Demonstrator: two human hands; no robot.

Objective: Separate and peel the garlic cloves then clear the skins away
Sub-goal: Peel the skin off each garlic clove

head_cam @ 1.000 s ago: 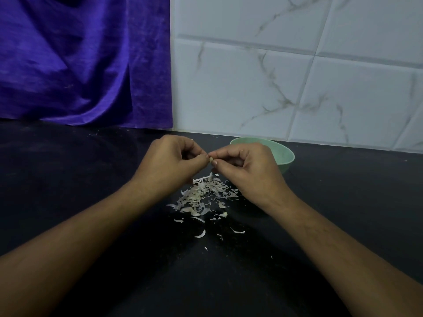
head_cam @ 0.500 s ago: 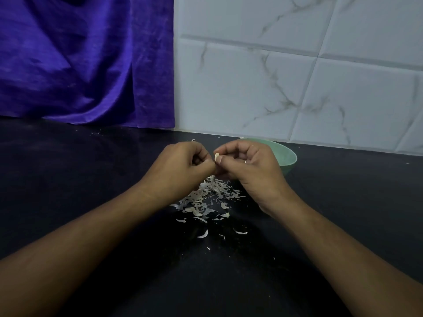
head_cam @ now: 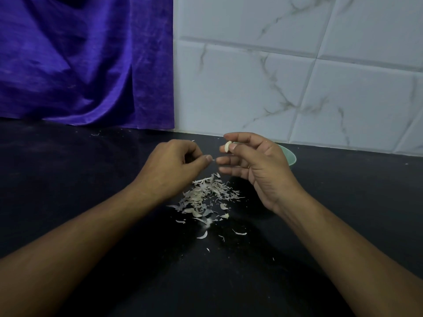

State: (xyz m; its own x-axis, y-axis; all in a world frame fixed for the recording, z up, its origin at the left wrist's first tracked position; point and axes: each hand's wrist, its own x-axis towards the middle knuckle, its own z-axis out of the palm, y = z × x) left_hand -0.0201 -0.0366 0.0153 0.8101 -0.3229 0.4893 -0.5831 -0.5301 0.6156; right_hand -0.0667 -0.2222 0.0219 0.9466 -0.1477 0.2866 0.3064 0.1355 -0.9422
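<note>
Head view. The right hand point(head_cam: 258, 165) is raised above the dark countertop point(head_cam: 91, 179), palm turned towards the left. Its thumb and forefinger pinch a pale, peeled garlic clove point(head_cam: 227, 146) at their tips; the grip is narrow and closed on the clove. The other three fingers extend loosely below, apart from the clove.

The left hand point(head_cam: 171, 167) is level with the right hand and just beside it, not touching. Its fingers are curled inward with the thumb tip pressed towards the forefinger. A very thin pale sliver shows at the thumb tip; whether it is gripped cannot be told.

The garlic skins point(head_cam: 206, 197) lie in a loose heap on the countertop, directly below and between the two hands. Scattered flakes lie nearer the camera.

A green bowl point(head_cam: 290, 156) stands on the countertop behind the right hand and is mostly hidden by it; its contents are not visible.

A purple cloth point(head_cam: 80, 65) hangs at rear left. A marbled tile wall point(head_cam: 297, 76) fills rear right.
</note>
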